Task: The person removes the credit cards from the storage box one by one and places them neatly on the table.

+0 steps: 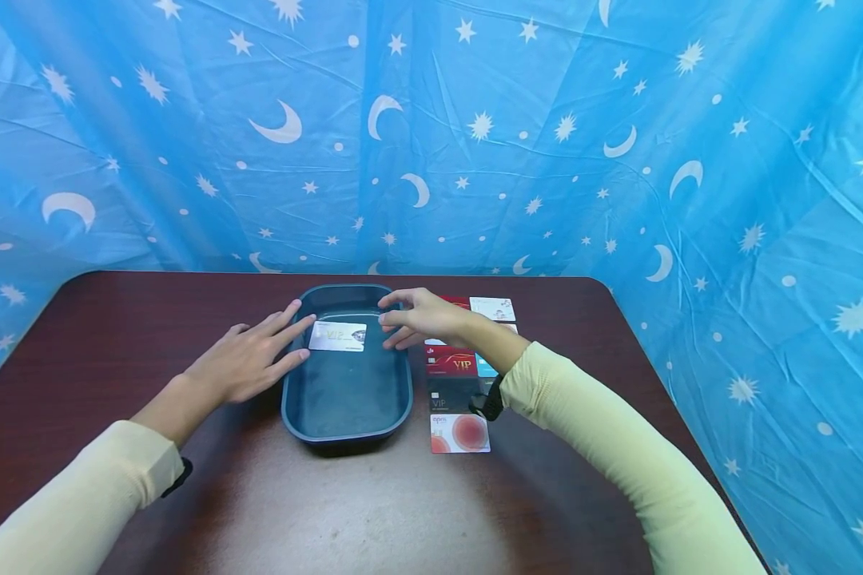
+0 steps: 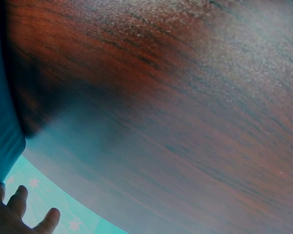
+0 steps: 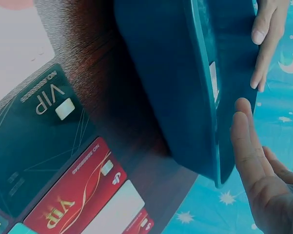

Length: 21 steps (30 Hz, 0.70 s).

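A white VIP card [image 1: 338,336] lies inside the dark blue tray [image 1: 345,403], toward its far end. My left hand [image 1: 248,359] is at the tray's left rim, its fingers spread and reaching over the edge close to the card. Over the right rim hovers my right hand [image 1: 431,315], fingers loosely bent with nothing between them. The right wrist view shows this right hand [image 3: 263,180] beside the tray wall [image 3: 156,73], fingers fairly straight. Only a few fingers of the left hand [image 2: 19,212] appear in the left wrist view.
Right of the tray, cards lie in rows: a white and red card [image 1: 460,433] nearest, then a dark VIP card [image 1: 451,399], a red VIP card [image 1: 446,363], and a white card [image 1: 492,309] at the back. My right forearm hides some. A blue curtain [image 1: 431,144] hangs behind the table.
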Each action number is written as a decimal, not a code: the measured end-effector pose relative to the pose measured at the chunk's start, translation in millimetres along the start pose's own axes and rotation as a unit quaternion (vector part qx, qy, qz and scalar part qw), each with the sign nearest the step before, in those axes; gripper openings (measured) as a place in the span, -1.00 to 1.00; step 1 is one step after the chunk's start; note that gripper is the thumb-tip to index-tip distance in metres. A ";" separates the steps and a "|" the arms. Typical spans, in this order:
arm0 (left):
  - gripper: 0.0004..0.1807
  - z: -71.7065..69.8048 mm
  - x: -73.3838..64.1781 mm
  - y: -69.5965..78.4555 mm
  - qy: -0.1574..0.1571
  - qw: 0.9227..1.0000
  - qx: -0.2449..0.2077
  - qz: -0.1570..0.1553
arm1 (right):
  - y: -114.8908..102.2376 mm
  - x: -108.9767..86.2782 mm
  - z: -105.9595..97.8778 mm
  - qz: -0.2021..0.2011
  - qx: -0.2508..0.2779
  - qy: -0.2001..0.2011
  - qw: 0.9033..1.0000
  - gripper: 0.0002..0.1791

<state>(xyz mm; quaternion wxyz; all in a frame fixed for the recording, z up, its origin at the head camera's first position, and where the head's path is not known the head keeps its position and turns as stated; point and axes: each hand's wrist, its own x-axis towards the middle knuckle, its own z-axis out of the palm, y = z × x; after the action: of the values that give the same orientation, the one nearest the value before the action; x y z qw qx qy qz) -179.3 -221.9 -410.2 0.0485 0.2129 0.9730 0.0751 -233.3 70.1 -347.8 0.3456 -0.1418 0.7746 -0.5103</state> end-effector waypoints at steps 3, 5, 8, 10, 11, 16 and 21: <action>-0.26 -0.3 0.2 0.3 0.000 1.000 0.002 0.001 | -0.7 6.3 3.7 0.014 -0.002 -0.001 1.000 -0.41; -0.26 -0.3 0.4 0.3 0.000 1.000 0.003 0.001 | -2.0 9.6 5.8 0.022 -0.004 -0.004 1.000 -0.39; -0.26 -0.6 0.6 0.4 -0.002 1.000 0.003 0.000 | -3.6 15.8 8.1 0.029 -0.003 -0.002 1.000 -0.37; -0.26 -0.6 0.7 0.3 -0.003 1.000 0.002 -0.001 | -5.6 19.0 9.3 0.032 -0.001 0.001 0.999 -0.37; -0.26 -0.6 0.8 0.4 -0.004 1.000 0.003 -0.002 | -6.6 20.6 9.8 0.033 0.000 0.003 0.999 -0.38; -0.25 -0.1 1.3 0.8 -0.007 1.000 0.004 -0.005 | -10.5 27.0 10.5 0.040 0.004 0.013 0.999 -0.38; -0.25 -0.2 1.1 0.9 -0.007 1.000 0.003 -0.004 | -10.6 33.4 11.0 0.051 0.004 0.016 0.999 -0.34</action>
<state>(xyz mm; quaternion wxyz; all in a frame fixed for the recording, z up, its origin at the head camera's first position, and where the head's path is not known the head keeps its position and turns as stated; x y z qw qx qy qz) -180.0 -220.6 -409.9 0.0550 0.2100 0.9736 0.0701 -251.3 38.7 -354.1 0.3595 -0.0925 0.7840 -0.4976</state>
